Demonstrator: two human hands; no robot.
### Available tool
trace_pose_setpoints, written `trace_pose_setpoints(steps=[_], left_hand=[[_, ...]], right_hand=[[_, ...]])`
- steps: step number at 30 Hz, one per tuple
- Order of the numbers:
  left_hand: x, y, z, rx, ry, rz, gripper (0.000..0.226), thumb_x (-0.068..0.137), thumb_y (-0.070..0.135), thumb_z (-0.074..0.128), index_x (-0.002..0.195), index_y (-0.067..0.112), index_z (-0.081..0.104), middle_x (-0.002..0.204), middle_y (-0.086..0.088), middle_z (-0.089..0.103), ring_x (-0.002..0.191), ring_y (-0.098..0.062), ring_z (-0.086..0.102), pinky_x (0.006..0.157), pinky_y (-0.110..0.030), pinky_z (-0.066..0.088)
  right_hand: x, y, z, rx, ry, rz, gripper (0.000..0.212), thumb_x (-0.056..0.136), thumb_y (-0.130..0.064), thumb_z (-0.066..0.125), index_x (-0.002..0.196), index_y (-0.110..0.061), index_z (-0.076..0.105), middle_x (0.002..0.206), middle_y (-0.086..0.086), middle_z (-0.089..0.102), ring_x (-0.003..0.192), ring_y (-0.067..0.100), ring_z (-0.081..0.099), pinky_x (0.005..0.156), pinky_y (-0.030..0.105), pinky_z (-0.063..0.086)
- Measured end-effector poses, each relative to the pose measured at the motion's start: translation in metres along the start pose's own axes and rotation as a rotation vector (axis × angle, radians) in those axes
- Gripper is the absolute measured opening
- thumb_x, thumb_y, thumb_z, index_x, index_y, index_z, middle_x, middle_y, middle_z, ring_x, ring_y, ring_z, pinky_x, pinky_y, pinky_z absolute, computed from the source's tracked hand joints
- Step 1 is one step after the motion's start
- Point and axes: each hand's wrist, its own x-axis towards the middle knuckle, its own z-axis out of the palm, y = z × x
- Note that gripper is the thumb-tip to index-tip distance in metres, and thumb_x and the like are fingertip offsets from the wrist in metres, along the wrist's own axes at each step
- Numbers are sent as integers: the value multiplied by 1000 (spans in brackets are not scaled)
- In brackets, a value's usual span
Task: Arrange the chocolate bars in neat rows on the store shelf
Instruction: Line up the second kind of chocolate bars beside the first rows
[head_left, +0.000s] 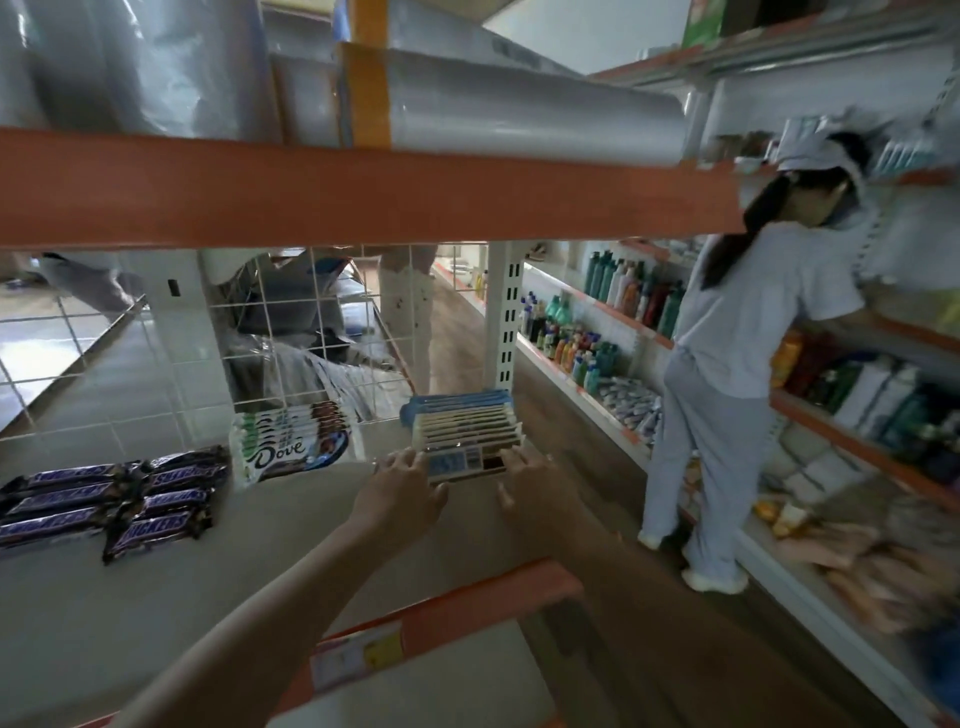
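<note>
Chocolate bars in a white-and-blue stack (465, 434) stand at the right end of the grey shelf (156, 597), and both hands meet at the front bar. Left hand (402, 480) has its fingers spread and nearly straight, tips touching the bar's left edge; right hand (527, 467) rests fingers along its right edge, curled slightly, no clear grip visible. Further left, Dove bars (291, 436) lean in a row, then Snickers bars (104, 499) lie flat. Across the aisle a person (737, 364) faces bottle-filled shelves (618, 312).

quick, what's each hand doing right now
Left hand: open, straight fingers touching the left end of the pale flat chocolate bar stack.
Right hand: open, fingers touching its right end.
</note>
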Motion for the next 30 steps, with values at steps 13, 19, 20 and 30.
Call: trace_pose_setpoints(steps=[13, 19, 20, 30], left_hand=[[-9, 0, -8, 60, 47, -68, 46, 93, 43, 42, 125, 9, 48, 126, -7, 52, 117, -21, 47, 100, -31, 36], [-11, -13, -11, 78, 53, -84, 51, 94, 43, 41, 131, 8, 44, 134, -8, 48, 124, -21, 44, 106, -32, 34], [-11, -15, -12, 77, 55, -89, 51, 94, 42, 41, 131, 8, 44, 134, -9, 48, 124, -22, 44, 106, -32, 34], [-11, -28, -10, 95, 59, -104, 51, 94, 42, 43, 133, 9, 43, 134, -8, 48, 123, -22, 44, 104, -32, 35]], right_hand=[[15, 9, 3, -29, 123, -133, 35, 87, -21, 58, 121, -14, 53, 126, 5, 56, 114, 19, 54, 100, 34, 43], [29, 7, 7, -64, 121, -160, 29, 91, -26, 55, 118, -15, 57, 121, 7, 56, 109, 21, 56, 95, 35, 48], [31, 8, 8, -76, 124, -164, 29, 92, -26, 55, 118, -16, 57, 121, 7, 56, 109, 22, 56, 96, 35, 47], [39, 8, 8, -94, 159, -175, 32, 87, -32, 63, 113, -15, 59, 119, 9, 59, 107, 23, 59, 93, 37, 50]])
